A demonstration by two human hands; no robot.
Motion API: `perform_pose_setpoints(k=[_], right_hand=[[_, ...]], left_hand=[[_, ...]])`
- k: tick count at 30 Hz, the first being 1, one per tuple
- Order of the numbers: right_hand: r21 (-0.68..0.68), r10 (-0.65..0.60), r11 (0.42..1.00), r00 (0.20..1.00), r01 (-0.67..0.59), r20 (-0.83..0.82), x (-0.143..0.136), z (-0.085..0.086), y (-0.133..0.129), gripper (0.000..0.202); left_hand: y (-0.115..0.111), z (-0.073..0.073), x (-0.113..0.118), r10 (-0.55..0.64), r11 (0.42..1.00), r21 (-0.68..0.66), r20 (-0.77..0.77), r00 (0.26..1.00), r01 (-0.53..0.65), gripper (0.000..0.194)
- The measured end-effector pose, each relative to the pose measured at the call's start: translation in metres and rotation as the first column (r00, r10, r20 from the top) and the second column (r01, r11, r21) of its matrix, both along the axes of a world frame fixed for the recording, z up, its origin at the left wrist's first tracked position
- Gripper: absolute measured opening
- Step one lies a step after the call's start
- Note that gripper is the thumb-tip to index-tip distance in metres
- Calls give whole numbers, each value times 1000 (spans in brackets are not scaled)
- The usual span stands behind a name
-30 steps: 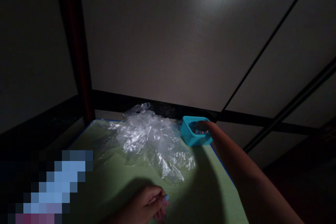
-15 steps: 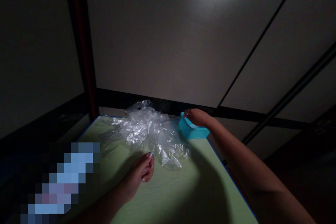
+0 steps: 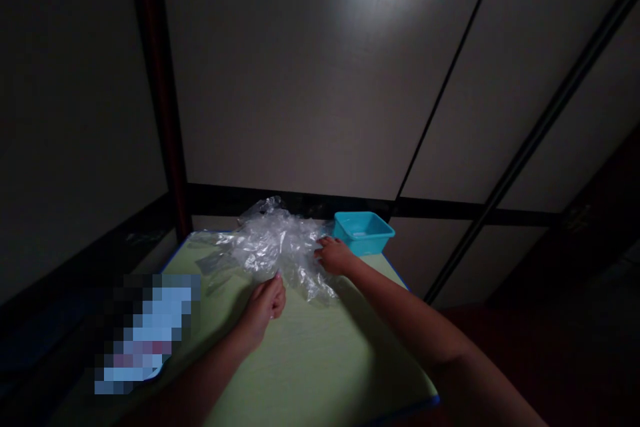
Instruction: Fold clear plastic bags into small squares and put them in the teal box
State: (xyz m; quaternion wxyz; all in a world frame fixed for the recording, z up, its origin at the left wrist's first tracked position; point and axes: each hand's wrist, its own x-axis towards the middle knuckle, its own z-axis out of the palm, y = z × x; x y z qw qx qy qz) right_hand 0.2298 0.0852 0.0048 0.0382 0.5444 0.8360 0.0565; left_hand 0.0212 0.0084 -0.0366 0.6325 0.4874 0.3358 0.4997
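Note:
A crumpled heap of clear plastic bags lies at the far part of the pale green table. My right hand reaches in from the right, fingers apart at the heap's right edge; whether they touch the plastic I cannot tell. My left hand is closed in front of the heap, thumb on top and fingers curled. What it holds, if anything, is hidden. Just beyond my right hand stands a turquoise plastic basket, upright at the table's far right corner; part of its inside shows.
A blurred-out bluish item lies at the table's left side. Behind the table rises a panelled cabinet or wall, with a dark red post at left. The lighting is dim.
My right hand has left the basket and moved left to the plastic heap, its fingers now apart. My left hand stays closed near the heap's front. The view has shifted slightly.

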Motion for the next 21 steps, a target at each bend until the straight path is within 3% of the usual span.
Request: perform_pose_setpoints(k=[5, 9, 14, 15, 16, 18, 19, 21], right_hand=[[79, -56, 995, 994, 64, -96, -2, 0, 6, 22], [210, -40, 973, 962, 100, -269, 7, 24, -4, 26], [393, 66, 902, 840, 181, -539, 20, 54, -46, 40], [409, 204, 894, 646, 183, -736, 22, 55, -56, 36], [389, 299, 907, 402, 162, -865, 23, 56, -65, 31], [243, 247, 967, -47, 81, -968, 23, 50, -80, 26], [157, 160, 987, -200, 29, -967, 22, 46, -84, 27], [49, 38, 999, -379, -21, -925, 18, 32, -88, 26]], left_hand=[[-3, 5, 0, 24, 1000, 7, 8, 1000, -24, 54], [-2, 11, -6, 119, 992, 50, -16, 993, -118, 48], [7, 7, -10, 206, 977, 76, -69, 976, -201, 43], [9, 5, -10, 206, 977, 69, -75, 976, -201, 44], [9, 3, -9, 197, 979, 62, -79, 977, -193, 46], [9, 1, -9, 163, 985, 64, -88, 983, -157, 50], [9, 0, -8, 142, 988, 76, -97, 985, -135, 51], [8, -1, -9, 95, 991, 102, -120, 988, -83, 54]])
